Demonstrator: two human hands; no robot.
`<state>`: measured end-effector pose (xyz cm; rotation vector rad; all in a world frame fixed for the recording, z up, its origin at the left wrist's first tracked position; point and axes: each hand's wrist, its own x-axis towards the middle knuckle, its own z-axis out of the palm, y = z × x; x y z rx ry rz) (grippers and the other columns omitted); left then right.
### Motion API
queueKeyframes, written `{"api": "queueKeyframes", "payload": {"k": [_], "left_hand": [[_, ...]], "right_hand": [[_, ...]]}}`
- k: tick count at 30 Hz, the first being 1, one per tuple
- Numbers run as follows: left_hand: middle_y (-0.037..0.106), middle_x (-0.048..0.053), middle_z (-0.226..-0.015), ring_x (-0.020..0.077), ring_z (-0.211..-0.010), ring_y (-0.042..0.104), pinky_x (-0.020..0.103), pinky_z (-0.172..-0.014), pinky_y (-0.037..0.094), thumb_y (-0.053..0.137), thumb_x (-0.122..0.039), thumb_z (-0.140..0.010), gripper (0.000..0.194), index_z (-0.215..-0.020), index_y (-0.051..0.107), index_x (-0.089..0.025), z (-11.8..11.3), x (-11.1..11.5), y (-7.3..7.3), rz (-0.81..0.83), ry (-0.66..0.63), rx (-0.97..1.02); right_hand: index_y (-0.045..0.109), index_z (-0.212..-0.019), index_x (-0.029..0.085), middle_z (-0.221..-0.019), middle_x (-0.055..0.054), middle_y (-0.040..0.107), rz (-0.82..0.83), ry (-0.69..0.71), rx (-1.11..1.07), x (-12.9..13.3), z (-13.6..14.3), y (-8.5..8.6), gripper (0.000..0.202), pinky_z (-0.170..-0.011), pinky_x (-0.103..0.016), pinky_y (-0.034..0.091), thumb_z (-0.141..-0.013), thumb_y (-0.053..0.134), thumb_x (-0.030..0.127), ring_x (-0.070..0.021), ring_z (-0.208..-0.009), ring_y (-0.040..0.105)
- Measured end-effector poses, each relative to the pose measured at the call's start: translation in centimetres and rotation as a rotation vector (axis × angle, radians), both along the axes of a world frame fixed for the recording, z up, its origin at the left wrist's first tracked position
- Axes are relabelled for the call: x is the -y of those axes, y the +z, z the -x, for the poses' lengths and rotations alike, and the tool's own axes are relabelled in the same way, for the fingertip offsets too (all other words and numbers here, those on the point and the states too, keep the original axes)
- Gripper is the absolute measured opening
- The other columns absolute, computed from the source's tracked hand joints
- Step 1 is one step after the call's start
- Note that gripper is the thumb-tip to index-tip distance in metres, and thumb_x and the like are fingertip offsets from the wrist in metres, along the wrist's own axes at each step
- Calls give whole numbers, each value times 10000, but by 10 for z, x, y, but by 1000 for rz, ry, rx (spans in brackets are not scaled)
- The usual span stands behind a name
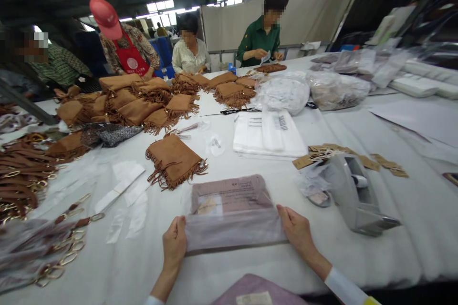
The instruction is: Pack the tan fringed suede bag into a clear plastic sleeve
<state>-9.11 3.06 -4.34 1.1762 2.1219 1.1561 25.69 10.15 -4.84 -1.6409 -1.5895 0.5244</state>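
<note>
Head view: my left hand (174, 243) and right hand (296, 229) each pinch a lower corner of a clear plastic bag (232, 214) w/ a brown folded item inside, fingers closed on its edges. Bag lies flat on the counter (393, 267) near the front edge, centre. Loose fringed pouch (175, 159) just behind it; tape dispenser (352, 193) to the right, apart.

A factory packing hall: long white table (411, 209), fringed bags (143, 102) piled beyond the hands, tape dispenser (352, 195) right, workers (263, 33) opposite.
</note>
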Motion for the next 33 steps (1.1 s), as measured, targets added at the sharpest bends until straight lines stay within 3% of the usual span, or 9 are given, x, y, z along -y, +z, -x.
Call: {"api": "queueKeyframes", "payload": {"k": [9,13,16,18,21,24,27,30,33], "left_hand": [[481,-33,-557,151,-560,483,256,-566,291,315,-451,-936,357,-711,493,-237,10,-5,-12,184,-121,-268],[605,19,-640,180,-618,559,263,-553,271,331,-431,-949,363,-758,572,-238,13,-11,-16,333,-203,-442],[613,28,-626,190,-595,570,264,-541,296,344,-469,-947,393,-759,596,-232,16,-14,-12,413,-161,-560],[643,44,-697,201,-645,595,274,-567,358,375,-463,-942,362,-835,618,-217,14,-13,-5,334,-83,-654],[667,107,-987,231,-906,621,339,-745,464,456,-336,-928,258,-1064,601,-172,-8,-6,8,-94,13,-799],[643,113,-1134,209,-1083,579,378,-934,450,468,-162,-900,304,-1189,560,-184,-59,5,18,-533,-310,-835],[573,79,-1325,236,-1250,482,471,-1074,352,463,-241,-908,408,-1315,491,-247,-112,6,18,-553,-767,-913],[434,69,-1471,334,-1342,367,553,-1055,340,511,-460,-875,587,-1417,375,-281,-134,-4,6,-366,-794,-1023],[376,64,-1510,363,-1362,325,564,-1058,314,507,-528,-855,652,-1446,317,-328,-130,-15,-8,-281,-767,-1048]], "right_hand": [[582,-693,178,-502,-14,551,-63,80,474,-3,-1,-17,542,-475,-272,231,-1009,240,456,-125,-412,480],[650,-829,162,-579,-26,589,-119,125,745,-1,-2,-23,422,-459,-290,156,-1009,284,272,-95,-387,455],[658,-974,188,-681,-23,621,-130,173,845,0,-1,-21,358,-459,-306,132,-985,301,170,-69,-387,445],[656,-973,190,-665,-16,611,-83,142,855,1,2,-17,347,-458,-309,132,-992,310,205,-72,-399,467],[651,-873,173,-575,-7,563,-7,68,827,2,7,-13,375,-454,-303,139,-1001,319,293,-94,-417,503],[654,-922,183,-619,-19,592,-1,84,853,4,9,-13,348,-455,-307,128,-994,318,240,-103,-431,524],[646,-1005,203,-714,-37,643,-7,125,874,5,9,-13,336,-457,-306,128,-980,313,164,-113,-452,548],[630,-956,188,-648,-37,636,63,41,771,2,10,-13,292,-456,-273,176,-995,356,279,-143,-482,584],[607,-932,186,-583,-28,624,140,-96,646,-2,8,-10,297,-474,-243,243,-974,423,415,-176,-525,616]]}}
